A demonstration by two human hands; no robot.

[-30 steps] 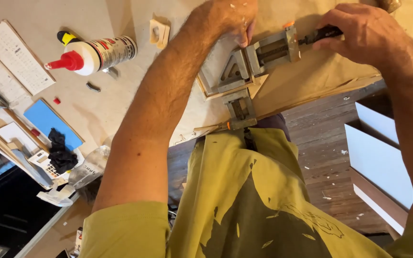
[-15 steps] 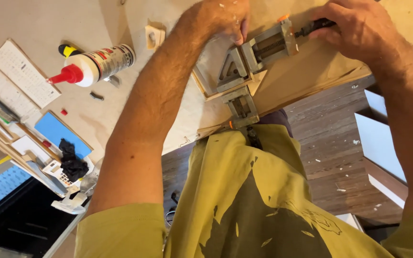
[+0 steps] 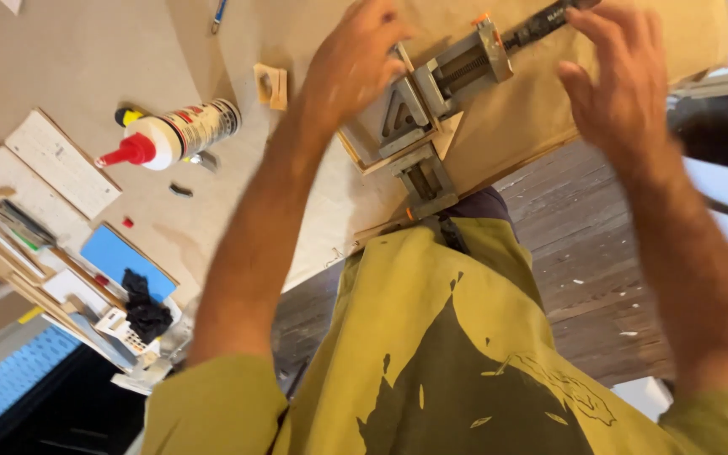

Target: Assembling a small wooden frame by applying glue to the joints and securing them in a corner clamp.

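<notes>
**At the table edge: frame corner seated in the clamp**

In the head view, the corner clamp (image 3: 419,126) is pressed down by the left hand (image 3: 355,72), fingers flat. The right hand (image 3: 621,93) hovers open, holding nothing, beside the handle (image 3: 541,18). Tightening appears unfinished.

The grey metal corner clamp (image 3: 414,114) has an orange collar and a black screw handle (image 3: 541,17). It sits on a pale tan wooden frame piece (image 3: 364,156) over the light brown paper-covered tabletop (image 3: 94,50). The white plastic glue bottle (image 3: 170,135) carries a red nozzle and a striped label. The flat rectangular board (image 3: 124,261) is blue, the shirt (image 3: 465,354) mustard yellow with a dark print.
</notes>
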